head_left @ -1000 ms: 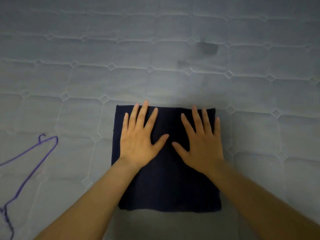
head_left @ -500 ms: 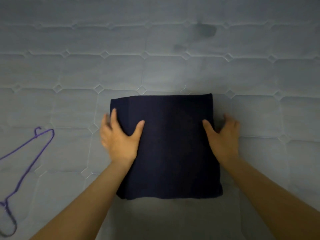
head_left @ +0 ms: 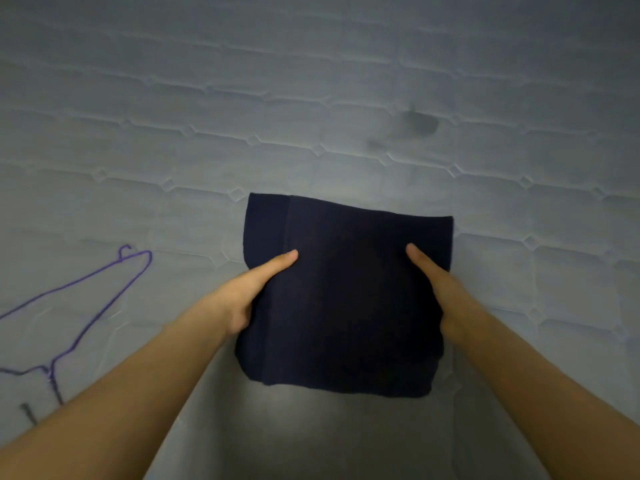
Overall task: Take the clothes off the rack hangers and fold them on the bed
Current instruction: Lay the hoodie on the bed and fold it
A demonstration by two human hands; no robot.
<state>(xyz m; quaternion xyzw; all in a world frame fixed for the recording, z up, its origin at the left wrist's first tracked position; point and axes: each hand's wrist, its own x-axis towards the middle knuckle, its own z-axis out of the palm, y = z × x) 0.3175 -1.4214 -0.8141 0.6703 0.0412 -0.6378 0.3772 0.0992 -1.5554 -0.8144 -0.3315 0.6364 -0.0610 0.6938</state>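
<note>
A folded dark navy garment point(head_left: 346, 299) forms a thick square, raised off the quilted mattress point(head_left: 311, 116). My left hand point(head_left: 249, 292) grips its left side, thumb on top and fingers hidden underneath. My right hand point(head_left: 436, 285) grips the right side the same way, with only the thumb showing on top. A shadow lies on the bed below the garment's near edge.
An empty purple wire hanger point(head_left: 86, 306) lies on the mattress to the left, its hook close to my left forearm. A dark smudge point(head_left: 419, 123) marks the mattress farther back on the right.
My hands went from pressing flat on top of the garment to its two sides, slid fingers under it, and now hold it lifted off the bed.
</note>
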